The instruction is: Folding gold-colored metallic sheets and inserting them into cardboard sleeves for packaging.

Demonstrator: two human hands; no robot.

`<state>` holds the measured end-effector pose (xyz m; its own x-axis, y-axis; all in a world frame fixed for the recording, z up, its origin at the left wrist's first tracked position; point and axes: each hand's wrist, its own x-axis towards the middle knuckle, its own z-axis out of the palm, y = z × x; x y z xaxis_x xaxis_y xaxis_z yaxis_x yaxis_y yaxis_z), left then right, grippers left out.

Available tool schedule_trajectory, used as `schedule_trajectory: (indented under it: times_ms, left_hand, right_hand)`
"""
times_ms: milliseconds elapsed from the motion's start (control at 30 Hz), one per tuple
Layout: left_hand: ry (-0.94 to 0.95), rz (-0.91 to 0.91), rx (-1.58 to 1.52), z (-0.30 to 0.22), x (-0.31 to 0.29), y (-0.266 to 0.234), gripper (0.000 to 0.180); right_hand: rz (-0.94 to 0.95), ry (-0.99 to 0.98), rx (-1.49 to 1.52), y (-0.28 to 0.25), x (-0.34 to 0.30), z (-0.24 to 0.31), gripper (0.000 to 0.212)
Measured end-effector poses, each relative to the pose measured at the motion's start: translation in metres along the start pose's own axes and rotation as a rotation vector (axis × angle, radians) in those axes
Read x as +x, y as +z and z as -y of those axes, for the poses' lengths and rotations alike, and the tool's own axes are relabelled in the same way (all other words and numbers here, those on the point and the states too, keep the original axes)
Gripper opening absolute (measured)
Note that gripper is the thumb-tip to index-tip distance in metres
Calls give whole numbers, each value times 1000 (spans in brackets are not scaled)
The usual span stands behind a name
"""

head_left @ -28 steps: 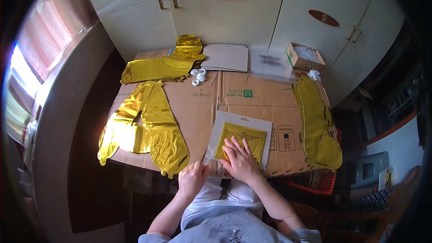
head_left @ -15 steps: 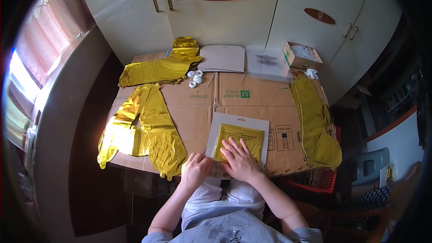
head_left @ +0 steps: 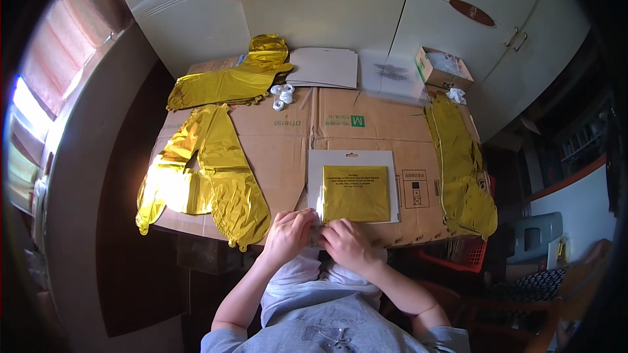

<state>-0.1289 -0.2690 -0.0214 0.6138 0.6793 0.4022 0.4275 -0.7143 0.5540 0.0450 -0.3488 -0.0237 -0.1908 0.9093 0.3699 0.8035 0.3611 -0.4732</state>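
A folded gold foil balloon [head_left: 356, 200] with dark print lies on a pale grey backing card [head_left: 316, 160] at the table's near edge. The card has a hang hole at its top. Just below the card's lower left corner, my left hand [head_left: 288, 235] is closed, fingertips bunched together. My right hand [head_left: 345, 243] is curled close beside it, also pinching. Between the two sets of fingers shows a bit of clear plastic film [head_left: 315, 232]; its full extent is hard to make out.
Flattened cardboard [head_left: 261, 137] covers the table. Around it lie a gold foil balloon [head_left: 229, 176], a gold stack [head_left: 222, 88], another gold balloon [head_left: 454, 163], white rolls [head_left: 282, 96], grey cards [head_left: 324, 67], clear bags [head_left: 391, 78] and a small box [head_left: 445, 68].
My right hand has left the gold packet and drawn back to the card's lower edge, its fingers now curled. The card has turned straighter. My left hand has shifted slightly right.
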Motion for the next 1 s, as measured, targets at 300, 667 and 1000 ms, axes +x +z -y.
schedule_trajectory:
  times_ms: [300,667,1000]
  left_hand:
    - [-80,82,-100,6,-2,-5,27]
    - [-59,95,-40,4,-4,-4,30]
    - [88,149,16,0,-6,-13,48]
  right_hand:
    - [47,117,-187,23,7,20,6]
    - [43,37,-117,20,0,12,6]
    - [-477,337,1565,-88,-72,-42,13]
